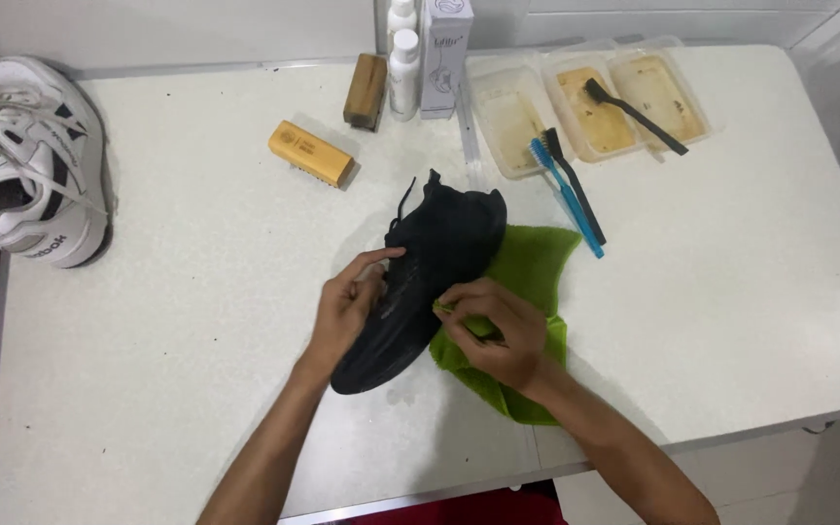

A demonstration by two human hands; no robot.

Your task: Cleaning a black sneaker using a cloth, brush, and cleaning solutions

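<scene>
Black sneaker [430,282] lies on its side mid-table, toe toward the near edge, heel and collar pointing away. It sits between the two hands, partly on a green cloth [527,267] spread under its right side.

Left hand [350,309] is on the shoe's left flank, fingers curled loosely against the upper, index finger stretched along the lace area. Contact, but not a full wrap; looks like a steadying hold.

Right hand [498,331] is against the shoe's right side near the midfoot, fingers pinched shut on a fold of the green cloth, pressing it to the upper. Hands are close together, the shoe's width apart.

White table [196,292] around them:
- white sneaker [31,175] at the far-left edge, well apart
- yellow-orange brush block [311,154] beyond the shoe
- wooden brush [366,90] near the back edge
- white bottles [402,58] and a white box [445,56] just beside it
- three clear trays [585,102] back right; black brush [634,115] lying across them
- blue brush [566,194] and a black one side by side, just past the cloth
</scene>
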